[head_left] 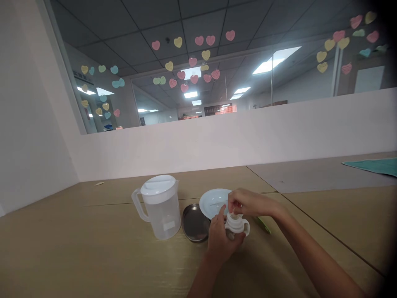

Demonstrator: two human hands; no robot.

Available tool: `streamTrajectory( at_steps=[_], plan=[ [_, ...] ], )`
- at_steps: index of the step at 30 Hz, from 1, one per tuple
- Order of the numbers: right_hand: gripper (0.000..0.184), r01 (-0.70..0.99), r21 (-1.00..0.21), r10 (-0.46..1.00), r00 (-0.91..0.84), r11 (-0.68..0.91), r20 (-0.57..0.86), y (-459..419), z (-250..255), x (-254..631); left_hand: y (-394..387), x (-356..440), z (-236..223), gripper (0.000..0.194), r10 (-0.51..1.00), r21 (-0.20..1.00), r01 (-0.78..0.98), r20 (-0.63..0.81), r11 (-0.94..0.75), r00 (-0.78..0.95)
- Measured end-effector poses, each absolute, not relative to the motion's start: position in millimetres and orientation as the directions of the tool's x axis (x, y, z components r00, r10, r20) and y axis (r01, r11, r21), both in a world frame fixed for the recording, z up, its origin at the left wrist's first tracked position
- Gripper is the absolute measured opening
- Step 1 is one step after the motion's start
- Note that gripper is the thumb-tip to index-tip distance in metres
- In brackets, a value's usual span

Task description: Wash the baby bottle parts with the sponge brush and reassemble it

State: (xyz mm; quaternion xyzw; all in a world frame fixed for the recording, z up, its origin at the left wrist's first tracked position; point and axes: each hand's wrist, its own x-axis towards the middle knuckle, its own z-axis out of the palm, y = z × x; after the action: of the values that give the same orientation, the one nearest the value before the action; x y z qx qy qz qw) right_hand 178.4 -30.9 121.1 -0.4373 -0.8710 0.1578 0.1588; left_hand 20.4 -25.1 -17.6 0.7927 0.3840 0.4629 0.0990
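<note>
A baby bottle (pixel 235 224) with a white collar and side handles stands upright just in front of me. My left hand (pixel 221 240) is closed around its near left side, with the index finger sticking up. From above, my right hand (pixel 246 201) pinches the pale teat at the top of the bottle, and its fingers partly hide that teat. Behind the bottle sits a white plate (pixel 210 198) with something clear on it that I cannot make out. A round dark metal dish (pixel 195 223) lies left of my left hand, next to the plate's edge.
A clear plastic pitcher (pixel 164 217) with a white lid stands to the left of the dish. Something long and green (pixel 264 225) lies under my right forearm. A teal cloth (pixel 375 166) is at the far right. A white wall (pixel 186 151) with a window borders the table.
</note>
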Motion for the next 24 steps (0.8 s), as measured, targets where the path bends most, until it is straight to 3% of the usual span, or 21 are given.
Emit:
streamTrajectory(
  at_steps=[8,17,24],
  plan=[
    [0.023,0.654,-0.447,0.792,-0.527,0.61,0.309,-33,131,194,-26,21,-17,0.082,0.708,0.509,0.538,0.655,-0.672,0.265],
    [0.018,0.596,-0.564,0.764,-0.136,0.571,0.631,-39,144,200,-25,19,-16,0.087,0.69,0.49,0.535,0.67,-0.688,0.274],
    [0.016,0.675,-0.509,0.701,-0.018,0.535,0.713,-20,133,194,-23,12,-17,0.064,0.668,0.538,0.436,0.706,-0.721,0.235]
  ],
)
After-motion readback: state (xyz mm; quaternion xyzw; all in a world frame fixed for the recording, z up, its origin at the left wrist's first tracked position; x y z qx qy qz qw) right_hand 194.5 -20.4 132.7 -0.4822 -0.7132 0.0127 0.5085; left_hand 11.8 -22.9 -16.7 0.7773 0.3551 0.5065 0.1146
